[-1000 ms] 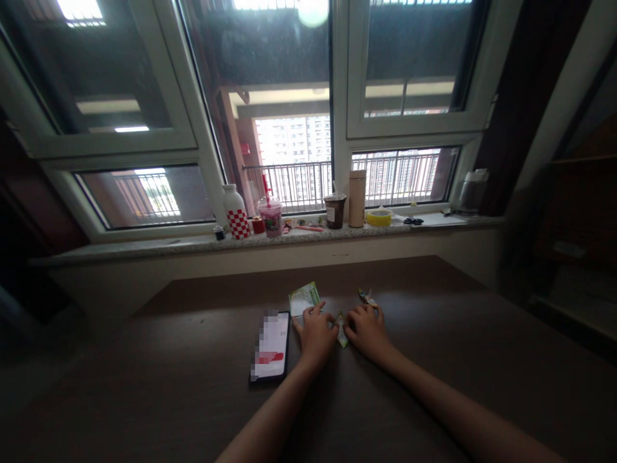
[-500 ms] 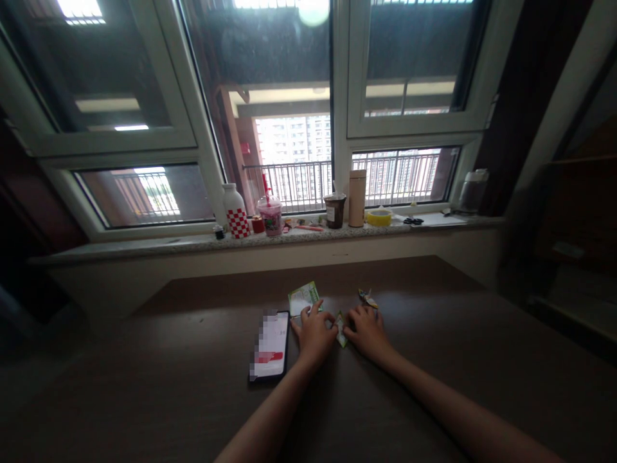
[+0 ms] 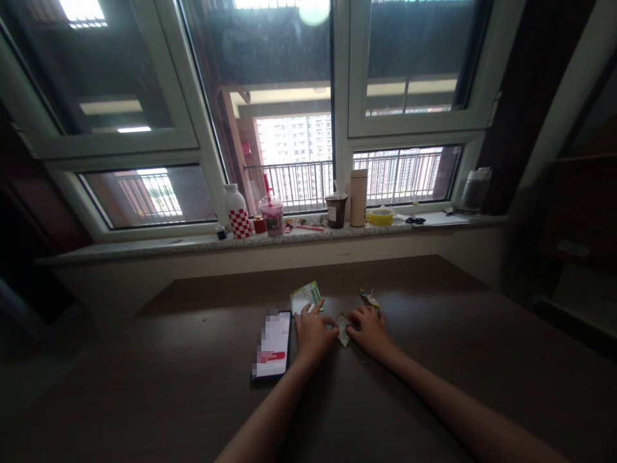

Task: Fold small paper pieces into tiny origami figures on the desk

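A small folded paper [image 3: 343, 332], white with green and yellow edges, lies on the table between my hands. My left hand [image 3: 313, 333] has its thumb and index finger closed at the paper's left edge, while its other fingers reach toward a green-and-white printed sheet [image 3: 305, 296]. At the right edge of the folded paper, my right hand [image 3: 370, 329] has its fingers curled and pressed together. Just beyond the right hand sits a small crumpled or folded colourful paper piece [image 3: 369, 298]; its exact shape is unclear. A phone [image 3: 272, 347] with a lit screen lies left of my left hand.
The brown table [image 3: 193, 386] stands before a window sill [image 3: 193, 246]. Along the sill are a checkered bottle [image 3: 239, 218], a pink drink cup [image 3: 272, 217], a dark drink cup [image 3: 336, 211], a tan flask [image 3: 358, 199], yellow tape [image 3: 380, 218] and black scissors [image 3: 415, 220].
My fingers have shifted slightly at the folded paper, which shows a little wider between them. The whole view has moved slightly.
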Demonstrator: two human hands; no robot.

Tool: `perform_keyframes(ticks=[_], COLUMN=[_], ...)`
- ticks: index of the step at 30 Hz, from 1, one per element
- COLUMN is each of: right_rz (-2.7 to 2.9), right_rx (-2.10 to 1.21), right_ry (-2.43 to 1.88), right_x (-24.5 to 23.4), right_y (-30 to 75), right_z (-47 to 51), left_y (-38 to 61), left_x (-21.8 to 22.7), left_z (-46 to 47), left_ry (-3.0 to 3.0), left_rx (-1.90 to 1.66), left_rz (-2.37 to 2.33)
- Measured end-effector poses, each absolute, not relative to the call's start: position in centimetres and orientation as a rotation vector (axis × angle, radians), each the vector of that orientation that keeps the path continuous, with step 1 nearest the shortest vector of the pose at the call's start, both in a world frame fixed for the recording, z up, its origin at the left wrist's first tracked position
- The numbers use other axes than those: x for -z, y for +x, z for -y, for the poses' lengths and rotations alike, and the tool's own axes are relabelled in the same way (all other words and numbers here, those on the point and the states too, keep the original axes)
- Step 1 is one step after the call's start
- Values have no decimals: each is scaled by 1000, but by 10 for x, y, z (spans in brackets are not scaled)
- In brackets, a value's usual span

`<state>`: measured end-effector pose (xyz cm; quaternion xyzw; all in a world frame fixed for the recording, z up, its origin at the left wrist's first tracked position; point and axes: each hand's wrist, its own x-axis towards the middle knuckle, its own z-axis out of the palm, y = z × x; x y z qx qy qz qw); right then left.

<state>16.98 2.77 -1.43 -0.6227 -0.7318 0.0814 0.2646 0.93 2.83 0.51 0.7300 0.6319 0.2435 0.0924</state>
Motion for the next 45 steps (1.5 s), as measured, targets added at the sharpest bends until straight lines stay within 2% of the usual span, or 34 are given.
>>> perform_keyframes(ticks=[18, 31, 45], right_rz=[1989, 1915, 1951], right_rx=[-215, -500, -442], right_ry=[-1685, -1506, -1527], right_x=[16, 17, 19], right_y=[170, 187, 186], right_z=[-31, -36, -36], left_y=[10, 8, 8], left_x=[-3, 2, 0], left_z=[-29, -29, -27], left_ry=[2156, 2156, 2142], left_rx=[-774, -797, -783], left_rz=[-1822, -1827, -1833])
